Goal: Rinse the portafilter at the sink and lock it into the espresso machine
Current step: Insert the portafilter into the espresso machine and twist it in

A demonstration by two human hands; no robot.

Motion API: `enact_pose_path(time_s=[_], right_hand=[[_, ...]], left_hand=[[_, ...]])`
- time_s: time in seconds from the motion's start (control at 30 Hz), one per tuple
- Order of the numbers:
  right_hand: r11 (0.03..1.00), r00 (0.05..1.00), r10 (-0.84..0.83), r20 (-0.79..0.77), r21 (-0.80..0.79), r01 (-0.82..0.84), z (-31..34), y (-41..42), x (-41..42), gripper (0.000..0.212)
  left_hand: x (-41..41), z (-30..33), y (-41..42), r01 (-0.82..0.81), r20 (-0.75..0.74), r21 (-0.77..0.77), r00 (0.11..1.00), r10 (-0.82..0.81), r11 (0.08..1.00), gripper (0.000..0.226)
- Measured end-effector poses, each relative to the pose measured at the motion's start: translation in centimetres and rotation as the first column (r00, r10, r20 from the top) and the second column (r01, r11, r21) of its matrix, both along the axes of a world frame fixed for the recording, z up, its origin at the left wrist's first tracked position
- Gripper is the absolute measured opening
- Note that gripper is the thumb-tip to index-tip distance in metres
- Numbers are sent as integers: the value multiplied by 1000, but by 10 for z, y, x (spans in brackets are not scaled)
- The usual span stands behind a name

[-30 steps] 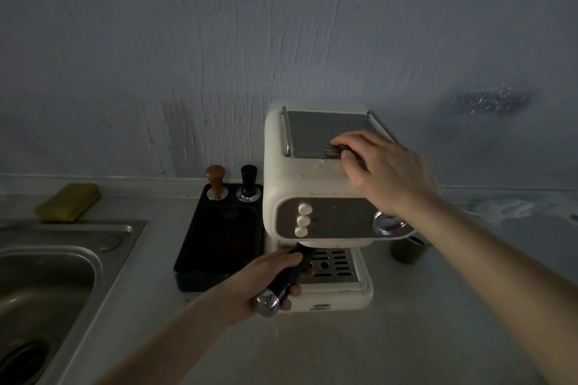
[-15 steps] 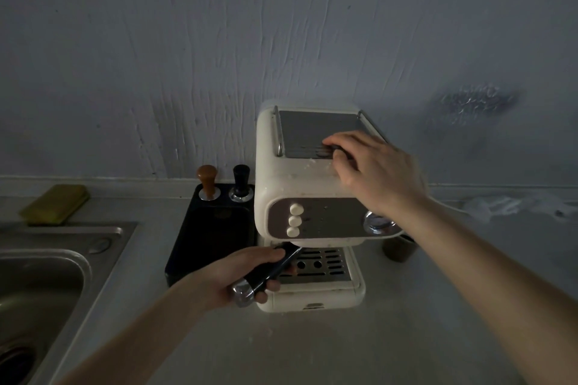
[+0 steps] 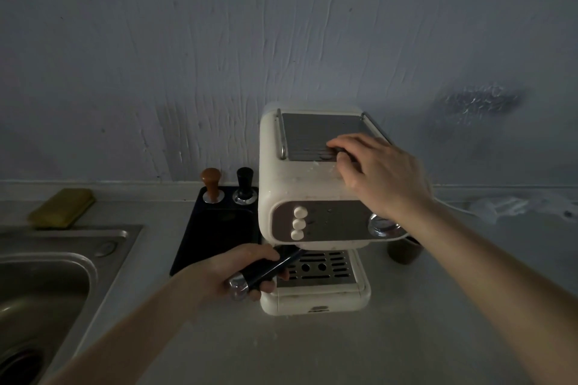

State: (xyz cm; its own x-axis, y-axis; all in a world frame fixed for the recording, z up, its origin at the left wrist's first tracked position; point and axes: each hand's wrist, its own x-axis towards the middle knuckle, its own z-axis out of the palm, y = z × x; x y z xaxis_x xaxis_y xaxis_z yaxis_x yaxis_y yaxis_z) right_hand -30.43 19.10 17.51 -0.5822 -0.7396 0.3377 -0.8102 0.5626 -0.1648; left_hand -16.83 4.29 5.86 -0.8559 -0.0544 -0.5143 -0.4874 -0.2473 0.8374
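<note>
Espresso machine [image 3: 312,197], cream, on worktop [image 3: 391,337]. Left hand [image 3: 240,269]: fingers closed round portafilter [image 3: 269,269] handle, pointing 7 o'clock. Right hand [image 3: 381,175]: fingers spread flat on top.

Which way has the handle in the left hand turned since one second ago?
Yes, it moved. The handle's outer end swung left, away from the drip tray, toward the black tray. Left hand grips it.

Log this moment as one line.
left hand grips black portafilter handle under cream espresso machine | right hand braces machine top | lock unconfirmed
</note>
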Motion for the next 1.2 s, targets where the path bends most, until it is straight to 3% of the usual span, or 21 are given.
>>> enact_pose_path(time_s=[0.07,0.17,0.33,0.53,0.63,0.93,1.2], right_hand=[[1000,1000,-6,-5,-2,6,0,0,0,39],[1000,1000,-14,-6,-5,14,1,0,1,39],[1000,1000,-18,0,-16,18,2,0,2,39],[1000,1000,-25,2,-11,25,1,0,1,38],[999,1000,-29,-6,-16,28,1,0,1,38],[999,999,-32,-3,-24,32,1,0,1,39],[999,999,-36,9,-28,37,1,0,2,38]], left_hand=[[1,0,-1,40,-17,-16,999,-41,999,25],[6,-1,-2,32,-56,34,998,-30,999,44],[21,1,-10,4,-15,35,1000,-3,999,48],[16,6,-16,-48,-46,146,997,55,988,23],[15,8,-19,-32,-45,164,998,40,986,22],[22,-4,5,-66,-134,67,988,75,996,43],[21,0,12,-122,-141,1,983,121,992,37]])
